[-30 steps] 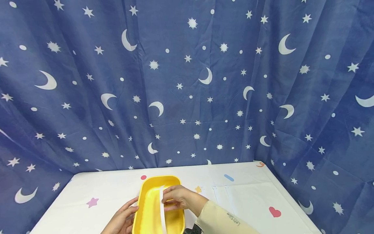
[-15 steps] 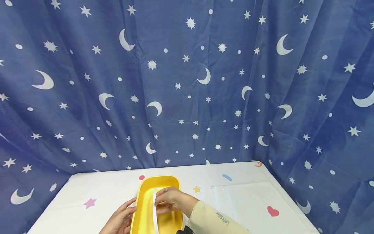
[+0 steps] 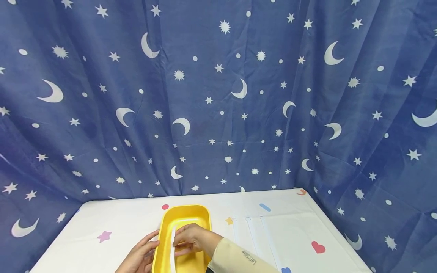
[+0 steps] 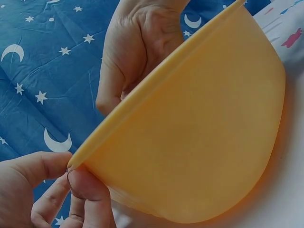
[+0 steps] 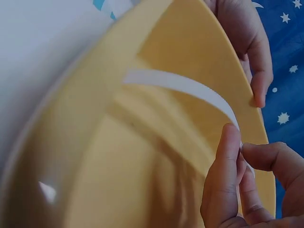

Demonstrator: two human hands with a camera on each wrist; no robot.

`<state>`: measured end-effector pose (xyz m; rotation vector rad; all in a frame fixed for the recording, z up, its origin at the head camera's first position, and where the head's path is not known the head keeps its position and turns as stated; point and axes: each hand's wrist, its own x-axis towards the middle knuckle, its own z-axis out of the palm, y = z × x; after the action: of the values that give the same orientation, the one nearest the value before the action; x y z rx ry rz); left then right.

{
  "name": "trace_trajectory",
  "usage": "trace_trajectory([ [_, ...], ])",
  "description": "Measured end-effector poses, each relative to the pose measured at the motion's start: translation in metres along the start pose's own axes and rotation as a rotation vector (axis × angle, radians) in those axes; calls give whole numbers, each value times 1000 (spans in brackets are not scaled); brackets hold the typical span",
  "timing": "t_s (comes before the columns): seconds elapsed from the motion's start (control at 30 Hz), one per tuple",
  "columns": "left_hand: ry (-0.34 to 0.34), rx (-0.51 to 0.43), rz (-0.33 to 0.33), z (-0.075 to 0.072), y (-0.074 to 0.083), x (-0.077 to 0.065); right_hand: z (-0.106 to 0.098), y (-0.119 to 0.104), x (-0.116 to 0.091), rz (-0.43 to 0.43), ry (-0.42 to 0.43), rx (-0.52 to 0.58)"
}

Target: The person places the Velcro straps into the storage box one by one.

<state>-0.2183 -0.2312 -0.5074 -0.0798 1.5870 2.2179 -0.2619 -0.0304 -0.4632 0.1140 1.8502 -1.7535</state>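
A yellow rounded rectangular tub (image 3: 187, 210) stands near the table's front edge. At its left rim my left hand (image 3: 138, 258) pinches the edge; the left wrist view has the thumb and a finger either side of the rim. My right hand (image 3: 191, 239) is inside the tub and holds a white flexible strip (image 3: 172, 253) between thumb and fingers. In the right wrist view the strip (image 5: 190, 86) bows in a curve, one end at the tub's inner wall, fine notches along its edge. Its other end is partly hidden by the fingers.
Several thin white strips (image 3: 252, 235) lie side by side on the white patterned tablecloth (image 3: 300, 227), right of the tub. A blue curtain (image 3: 205, 113) with moons and stars encloses the back and sides.
My right hand has moved left inside the tub, carrying the white strip toward the left wall. The left hand keeps its place at the rim. The strips on the table are less covered by the sleeve.
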Motion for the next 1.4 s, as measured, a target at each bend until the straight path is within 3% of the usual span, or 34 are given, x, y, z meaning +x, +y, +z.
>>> trace_trajectory([
  [0.67,11,16,-2,0,0,2,14,3,15,29,6,12],
  [1.07,33,9,-10,1,-1,0,9,2,29,67,-8,-15],
  [1.4,37,-7,-9,1,-2,1,17,4,29,17,71,-88],
])
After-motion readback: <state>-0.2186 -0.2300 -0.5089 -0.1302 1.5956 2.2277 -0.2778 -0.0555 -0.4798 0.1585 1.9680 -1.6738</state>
